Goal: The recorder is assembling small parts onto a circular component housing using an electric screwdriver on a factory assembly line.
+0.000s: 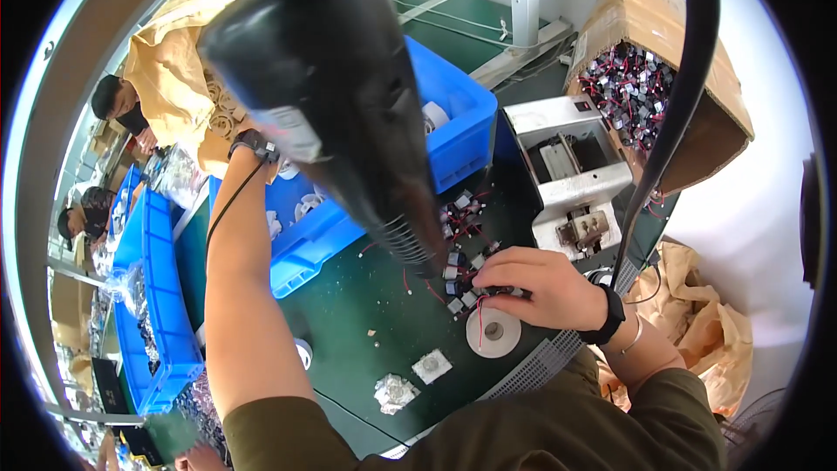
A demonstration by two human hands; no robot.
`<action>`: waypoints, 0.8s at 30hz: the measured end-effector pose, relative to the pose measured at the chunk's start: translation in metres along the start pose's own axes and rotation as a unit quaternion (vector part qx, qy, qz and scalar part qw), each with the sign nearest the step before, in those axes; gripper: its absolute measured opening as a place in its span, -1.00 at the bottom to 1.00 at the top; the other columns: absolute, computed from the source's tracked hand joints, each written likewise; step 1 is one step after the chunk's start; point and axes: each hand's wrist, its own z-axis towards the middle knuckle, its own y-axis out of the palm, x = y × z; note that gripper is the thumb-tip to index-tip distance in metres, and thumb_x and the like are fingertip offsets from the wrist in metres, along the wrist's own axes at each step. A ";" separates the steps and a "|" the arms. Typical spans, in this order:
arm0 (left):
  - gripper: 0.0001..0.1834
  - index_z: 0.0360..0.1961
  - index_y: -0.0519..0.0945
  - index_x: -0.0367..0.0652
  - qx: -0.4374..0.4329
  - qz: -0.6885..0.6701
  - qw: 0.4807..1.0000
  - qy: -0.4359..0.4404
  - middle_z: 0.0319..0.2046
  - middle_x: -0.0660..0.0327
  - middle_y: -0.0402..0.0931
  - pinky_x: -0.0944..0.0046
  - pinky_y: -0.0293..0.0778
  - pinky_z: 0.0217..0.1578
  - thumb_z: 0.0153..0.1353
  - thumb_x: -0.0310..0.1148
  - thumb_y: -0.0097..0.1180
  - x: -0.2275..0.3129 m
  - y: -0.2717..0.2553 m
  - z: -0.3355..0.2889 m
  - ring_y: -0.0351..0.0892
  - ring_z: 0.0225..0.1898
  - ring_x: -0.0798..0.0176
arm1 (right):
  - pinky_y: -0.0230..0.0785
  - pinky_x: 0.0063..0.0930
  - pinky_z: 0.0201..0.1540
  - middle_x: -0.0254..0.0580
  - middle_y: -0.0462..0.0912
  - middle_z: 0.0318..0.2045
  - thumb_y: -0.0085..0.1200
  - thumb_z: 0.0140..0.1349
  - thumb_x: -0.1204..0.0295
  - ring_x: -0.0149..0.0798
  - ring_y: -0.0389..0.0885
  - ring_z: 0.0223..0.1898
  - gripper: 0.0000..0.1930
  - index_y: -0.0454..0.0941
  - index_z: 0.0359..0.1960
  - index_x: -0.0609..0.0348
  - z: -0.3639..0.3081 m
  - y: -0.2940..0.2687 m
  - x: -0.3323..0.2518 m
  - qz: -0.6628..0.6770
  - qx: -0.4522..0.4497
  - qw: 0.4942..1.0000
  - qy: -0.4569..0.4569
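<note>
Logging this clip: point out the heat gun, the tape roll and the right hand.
heat gun (331, 96), head view, on its black body.
tape roll (493, 332), head view, on its flat white face.
right hand (545, 283), head view, on the back of the hand.

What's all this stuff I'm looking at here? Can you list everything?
Hanging tool: one, black, above the bench.
Bins: several, blue, rear and left.
Small wired parts: many, grey with red leads, mid-bench.
Tape roll: one, pale, bench front.
Press machine: one, grey-white, right.
Cardboard box: one, brown, full of small parts, top right.
Co-workers: two, far left.
Left hand: raised to the tool, mostly hidden.
Right hand: on the wired parts.
</note>
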 end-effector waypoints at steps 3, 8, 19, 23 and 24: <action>-0.82 -0.38 0.62 -0.11 -0.043 0.036 0.997 0.045 -0.39 0.06 0.56 0.07 0.45 -0.22 -0.05 -0.39 0.05 -0.020 0.018 -0.024 0.57 -0.30 -0.03 | 0.50 -0.43 -0.25 -0.13 0.60 -0.25 0.28 -0.08 0.56 -0.15 0.61 -0.26 -0.69 0.59 -0.22 0.17 0.001 0.005 -0.005 -0.003 0.009 1.000 -0.021; -0.59 -0.11 0.52 -0.13 -0.305 -0.113 0.945 -0.043 -0.16 0.02 0.45 0.10 0.43 -0.13 -0.09 -0.38 0.15 0.003 -0.062 -0.010 0.48 -0.08 -0.02 | 0.48 -0.46 -0.31 -0.17 0.57 -0.27 0.25 -0.03 0.55 -0.21 0.59 -0.32 -0.67 0.55 -0.16 0.15 -0.015 -0.003 -0.012 0.049 0.022 0.998 0.036; -0.44 0.19 0.26 -0.39 0.088 -0.671 0.659 -0.330 0.00 0.08 0.43 0.32 0.38 0.01 0.19 -0.46 0.15 0.107 -0.204 -0.097 0.43 0.00 0.27 | 0.41 -0.59 -0.18 -0.20 0.55 -0.19 0.22 -0.02 0.66 -0.42 0.53 -0.18 -0.68 0.53 -0.16 0.26 -0.030 0.002 -0.018 0.181 0.090 0.973 0.109; -0.40 0.10 0.32 -0.30 0.085 -0.813 0.522 -0.242 0.04 0.04 0.40 0.20 0.38 0.08 -0.01 -0.69 0.22 0.212 -0.241 -0.118 0.45 0.06 0.19 | 0.43 -0.56 -0.09 -0.20 0.50 -0.16 0.13 0.07 0.70 -0.42 0.52 -0.15 -0.67 0.43 -0.09 0.34 -0.023 0.009 -0.022 0.318 0.127 0.927 0.154; -0.36 0.09 0.30 -0.31 0.048 -0.830 0.514 -0.211 0.11 0.00 0.34 0.16 0.37 0.10 -0.06 -0.72 0.24 0.232 -0.243 -0.124 0.42 0.09 0.17 | 0.43 -0.56 -0.10 -0.19 0.50 -0.16 0.12 0.07 0.70 -0.42 0.52 -0.14 -0.67 0.42 -0.09 0.35 -0.024 0.010 -0.023 0.314 0.126 0.927 0.161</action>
